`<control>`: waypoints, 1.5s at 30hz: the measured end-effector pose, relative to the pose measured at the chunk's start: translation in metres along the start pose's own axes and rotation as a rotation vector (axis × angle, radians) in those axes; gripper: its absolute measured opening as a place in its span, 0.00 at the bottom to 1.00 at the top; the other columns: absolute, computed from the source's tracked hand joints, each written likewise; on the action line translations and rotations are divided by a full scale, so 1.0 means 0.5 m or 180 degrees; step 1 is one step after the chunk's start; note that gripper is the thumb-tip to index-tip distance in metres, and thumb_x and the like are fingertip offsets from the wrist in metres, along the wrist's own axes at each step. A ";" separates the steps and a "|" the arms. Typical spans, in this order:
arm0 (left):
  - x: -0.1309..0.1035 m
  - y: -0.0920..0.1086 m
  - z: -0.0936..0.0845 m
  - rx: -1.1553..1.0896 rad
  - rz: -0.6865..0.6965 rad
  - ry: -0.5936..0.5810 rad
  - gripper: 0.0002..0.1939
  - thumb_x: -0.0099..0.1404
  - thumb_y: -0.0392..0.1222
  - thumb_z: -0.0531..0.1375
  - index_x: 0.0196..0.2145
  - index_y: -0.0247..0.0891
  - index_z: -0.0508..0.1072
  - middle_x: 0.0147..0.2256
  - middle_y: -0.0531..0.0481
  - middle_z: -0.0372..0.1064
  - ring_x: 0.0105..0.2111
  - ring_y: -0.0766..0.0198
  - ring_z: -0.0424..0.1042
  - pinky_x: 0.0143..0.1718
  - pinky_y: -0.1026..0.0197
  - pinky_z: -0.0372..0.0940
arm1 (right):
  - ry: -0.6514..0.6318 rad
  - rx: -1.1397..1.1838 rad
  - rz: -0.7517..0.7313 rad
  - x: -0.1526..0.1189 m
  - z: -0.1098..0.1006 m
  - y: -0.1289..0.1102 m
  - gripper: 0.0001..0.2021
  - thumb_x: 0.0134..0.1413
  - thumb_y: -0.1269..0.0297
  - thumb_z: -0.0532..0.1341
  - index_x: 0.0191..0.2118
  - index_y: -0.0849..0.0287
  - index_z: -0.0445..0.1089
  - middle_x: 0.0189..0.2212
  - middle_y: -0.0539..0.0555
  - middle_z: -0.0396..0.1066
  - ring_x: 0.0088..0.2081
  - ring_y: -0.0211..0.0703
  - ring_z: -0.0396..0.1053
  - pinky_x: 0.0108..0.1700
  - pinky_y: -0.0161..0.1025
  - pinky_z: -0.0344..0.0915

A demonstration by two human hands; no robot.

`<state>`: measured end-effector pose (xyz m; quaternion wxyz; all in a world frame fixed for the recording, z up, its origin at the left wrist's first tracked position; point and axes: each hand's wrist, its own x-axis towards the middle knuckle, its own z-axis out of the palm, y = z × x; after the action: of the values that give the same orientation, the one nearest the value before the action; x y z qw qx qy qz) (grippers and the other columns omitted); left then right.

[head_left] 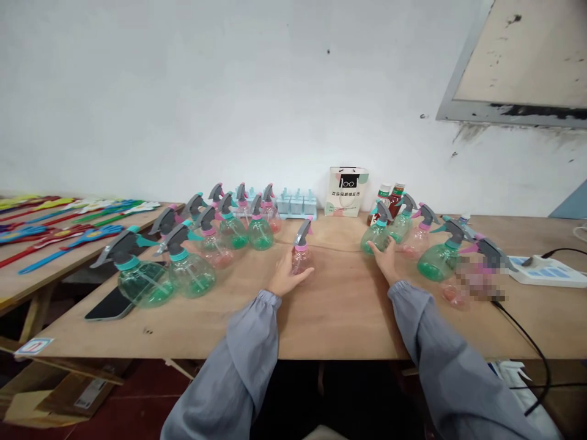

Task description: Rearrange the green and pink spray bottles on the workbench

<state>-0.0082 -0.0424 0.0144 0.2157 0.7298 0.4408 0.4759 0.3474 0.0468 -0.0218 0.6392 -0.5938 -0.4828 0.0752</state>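
Note:
A small pink spray bottle (301, 258) with a grey and pink trigger head stands upright in front of me. My left hand (287, 278) is around its left side, the thumb stretched across the front and the fingers partly hidden behind. Farther right, my right hand (386, 260) grips the lower part of a green spray bottle (376, 232), thumb on the near side. More spray bottles, green and pink, stand close by on the right, among them a green bottle (438, 261) and a pink bottle (417, 239).
Several spray bottles (191, 275) are grouped at the left, near a dark phone (110, 305). Along the wall stand a light-blue mold rack (297, 205), a printed paper bag (345, 192) and red-filled bottles (395, 201). A power strip (548, 271) with cables lies right.

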 end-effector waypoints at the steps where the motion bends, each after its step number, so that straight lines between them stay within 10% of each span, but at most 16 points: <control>1: 0.000 0.000 0.000 0.0009 -0.0016 -0.0004 0.41 0.56 0.51 0.68 0.62 0.41 0.58 0.59 0.38 0.66 0.61 0.43 0.66 0.63 0.38 0.57 | 0.0088 -0.0030 0.0083 0.018 0.007 0.007 0.50 0.38 0.32 0.67 0.60 0.61 0.55 0.60 0.71 0.63 0.63 0.62 0.62 0.64 0.60 0.59; 15: 0.000 -0.008 0.002 0.0088 0.0030 -0.0013 0.39 0.58 0.52 0.68 0.62 0.40 0.59 0.58 0.37 0.67 0.60 0.44 0.67 0.62 0.38 0.59 | 0.0390 -0.0101 0.0466 0.102 0.051 0.026 0.48 0.36 0.42 0.73 0.58 0.67 0.56 0.62 0.75 0.58 0.64 0.63 0.57 0.67 0.56 0.53; 25: 0.001 -0.012 0.005 -0.0062 0.0077 -0.0152 0.43 0.58 0.52 0.68 0.64 0.39 0.54 0.61 0.34 0.62 0.64 0.42 0.61 0.65 0.39 0.56 | 0.0610 0.0254 0.0369 0.032 0.036 -0.041 0.41 0.46 0.41 0.67 0.58 0.61 0.53 0.63 0.69 0.55 0.65 0.60 0.54 0.69 0.58 0.50; 31: -0.008 -0.006 0.035 -0.0075 0.0241 -0.0137 0.37 0.67 0.49 0.59 0.68 0.38 0.47 0.65 0.34 0.56 0.66 0.48 0.57 0.67 0.42 0.52 | -0.0733 0.0679 -0.0296 -0.130 0.062 -0.167 0.21 0.57 0.43 0.60 0.47 0.54 0.67 0.52 0.59 0.71 0.56 0.54 0.68 0.62 0.53 0.63; 35: -0.028 0.027 0.060 0.0276 0.0190 -0.0086 0.37 0.67 0.53 0.59 0.67 0.40 0.51 0.62 0.35 0.61 0.63 0.46 0.62 0.63 0.40 0.57 | -0.1925 0.1261 -0.0591 -0.209 0.099 -0.276 0.33 0.49 0.46 0.69 0.59 0.49 0.63 0.63 0.57 0.64 0.64 0.52 0.63 0.66 0.52 0.61; 41: -0.051 0.051 0.067 0.0762 0.0087 0.0158 0.41 0.56 0.61 0.67 0.62 0.43 0.61 0.56 0.33 0.66 0.56 0.36 0.67 0.57 0.32 0.60 | -0.1925 0.1592 -0.0101 -0.225 0.108 -0.337 0.28 0.49 0.49 0.68 0.56 0.48 0.66 0.57 0.57 0.68 0.55 0.50 0.69 0.55 0.48 0.71; 45: 0.022 0.018 -0.008 0.0546 0.0107 0.1539 0.29 0.63 0.51 0.62 0.59 0.41 0.61 0.57 0.36 0.64 0.61 0.44 0.63 0.64 0.36 0.55 | -0.1692 0.1594 0.0249 -0.198 0.088 -0.322 0.23 0.46 0.51 0.67 0.49 0.52 0.71 0.44 0.54 0.75 0.45 0.48 0.73 0.44 0.43 0.74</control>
<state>-0.0061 -0.0383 0.0282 0.0333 0.6176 0.5062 0.6010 0.1875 -0.0351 0.0524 0.6136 -0.3967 -0.5756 0.3672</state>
